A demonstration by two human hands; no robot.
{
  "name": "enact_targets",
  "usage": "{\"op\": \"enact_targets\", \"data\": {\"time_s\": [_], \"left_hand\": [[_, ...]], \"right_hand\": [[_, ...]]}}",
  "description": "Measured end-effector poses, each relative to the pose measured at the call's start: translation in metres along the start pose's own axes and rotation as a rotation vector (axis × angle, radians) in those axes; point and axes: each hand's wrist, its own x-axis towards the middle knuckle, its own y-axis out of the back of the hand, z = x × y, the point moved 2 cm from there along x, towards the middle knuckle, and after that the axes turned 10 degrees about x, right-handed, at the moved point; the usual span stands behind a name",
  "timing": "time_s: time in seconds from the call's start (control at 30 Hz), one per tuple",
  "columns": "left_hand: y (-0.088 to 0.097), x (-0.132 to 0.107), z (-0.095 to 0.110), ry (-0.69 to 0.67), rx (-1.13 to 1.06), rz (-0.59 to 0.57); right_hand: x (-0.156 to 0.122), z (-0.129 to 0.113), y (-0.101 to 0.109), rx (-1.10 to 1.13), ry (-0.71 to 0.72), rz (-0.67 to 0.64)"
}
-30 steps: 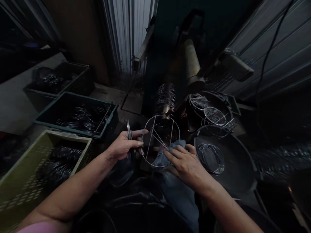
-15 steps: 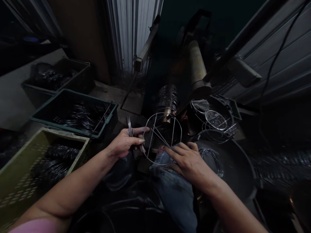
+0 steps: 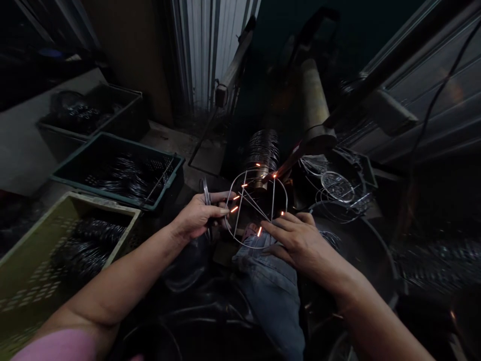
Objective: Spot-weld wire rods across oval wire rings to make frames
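Sparks flying centre frame, wire ring frame sits under welder electrode. Reckon trick here: hold frame dead flat, joint square under tip, fingers clear of sparks. Left hand closed, pinching frame's left rim plus bunch of spare rings. Right hand open flat on denim cloth, fingertips touching lower right rim.

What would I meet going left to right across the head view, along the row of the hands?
Olive crate → left hand, gripping small rings → wire frame → right hand, fingers flat → black pan.
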Motion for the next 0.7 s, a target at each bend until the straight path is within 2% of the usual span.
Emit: {"op": "enact_targets", "data": {"time_s": [0.1, 0.2, 0.27, 0.33, 0.47, 0.53, 0.6, 0.67, 0.7], "left_hand": [[0.002, 0.0, -0.005, 0.01, -0.032, 0.004], [0.005, -0.002, -0.012, 0.051, -0.07, 0.02], [0.006, -0.003, -0.019, 0.092, -0.121, 0.028], [0.005, -0.003, -0.029, 0.139, -0.213, 0.047], [0.002, -0.004, -0.052, 0.182, -0.403, 0.08], [0.003, -0.008, -0.059, 0.185, -0.433, 0.064], [0.007, -0.013, -0.061, 0.188, -0.436, 0.058], [0.013, -0.019, -0.057, 0.184, -0.43, 0.042], [0.016, -0.022, -0.054, 0.172, -0.426, 0.025]], "right_hand": [[-0.007, -0.004, 0.007, 0.01, 0.007, 0.008], [-0.01, -0.016, 0.024, 0.022, 0.046, 0.092], [-0.001, -0.027, 0.033, -0.007, 0.079, 0.162], [0.022, -0.038, 0.034, -0.085, 0.127, 0.178], [0.091, -0.051, 0.015, -0.225, 0.273, 0.02], [0.115, -0.053, 0.008, -0.23, 0.307, -0.082], [0.121, -0.054, 0.008, -0.222, 0.31, -0.114], [0.11, -0.054, 0.013, -0.2, 0.268, -0.079], [0.099, -0.052, 0.016, -0.147, 0.202, -0.034]]}}
